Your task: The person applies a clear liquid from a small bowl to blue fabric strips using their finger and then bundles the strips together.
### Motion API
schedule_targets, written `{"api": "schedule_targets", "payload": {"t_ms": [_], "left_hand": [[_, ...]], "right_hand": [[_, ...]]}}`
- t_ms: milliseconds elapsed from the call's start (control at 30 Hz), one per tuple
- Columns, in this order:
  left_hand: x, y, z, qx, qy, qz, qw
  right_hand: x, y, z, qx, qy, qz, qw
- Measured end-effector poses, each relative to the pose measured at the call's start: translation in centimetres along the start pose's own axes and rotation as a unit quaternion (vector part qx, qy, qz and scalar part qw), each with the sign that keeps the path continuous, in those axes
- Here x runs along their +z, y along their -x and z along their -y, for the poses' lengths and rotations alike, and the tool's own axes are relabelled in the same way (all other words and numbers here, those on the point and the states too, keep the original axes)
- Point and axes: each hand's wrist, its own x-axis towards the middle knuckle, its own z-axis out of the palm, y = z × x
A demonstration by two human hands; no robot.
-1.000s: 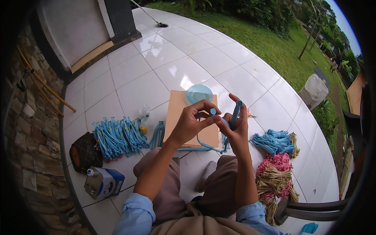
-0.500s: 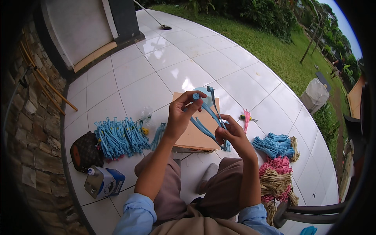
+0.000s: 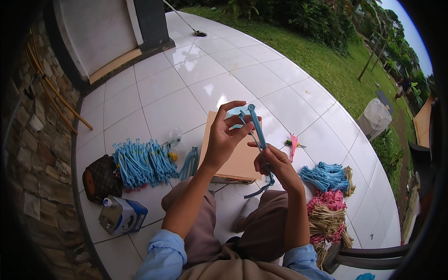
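Observation:
Over a cardboard box (image 3: 223, 161), my right hand (image 3: 281, 169) is closed round narrow blue straps (image 3: 258, 128) with round button-like ends. One strap stands upright from its grip, and a curled tail hangs below. My left hand (image 3: 225, 141) is at the upper ends, its index finger stretched out. Its thumb and middle finger seem to pinch a thinner blue strap that runs down to the right hand; the exact contact is partly hidden. A pale blue round piece on the box shows behind the left fingers.
At left lie bundled blue straps (image 3: 144, 161), a brown patterned pouch (image 3: 101, 179) and a metal can (image 3: 122, 215). At right are blue (image 3: 323, 177), pink (image 3: 329, 201) and beige (image 3: 326, 217) bundles. A pink strap bunch (image 3: 293, 147) lies beyond the box. A dark chair part (image 3: 368, 256) stands lower right.
The looped straps have come apart: one now stands upright in my right hand and a tail hangs lower. My left hand has let go of the thick strap's round end and its fingers have spread.

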Motion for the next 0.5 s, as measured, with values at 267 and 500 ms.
{"api": "schedule_targets", "payload": {"t_ms": [267,500], "left_hand": [[-1.6,-0.1,0.5,0.053,-0.01,-0.069,0.996],[-0.5,-0.5,-1.1,0.02,0.043,-0.051,0.998]], "right_hand": [[0.0,-0.3,-0.7,0.051,-0.01,-0.057,0.997],[-0.2,-1.7,-0.6,-0.023,-0.014,-0.162,0.987]]}}
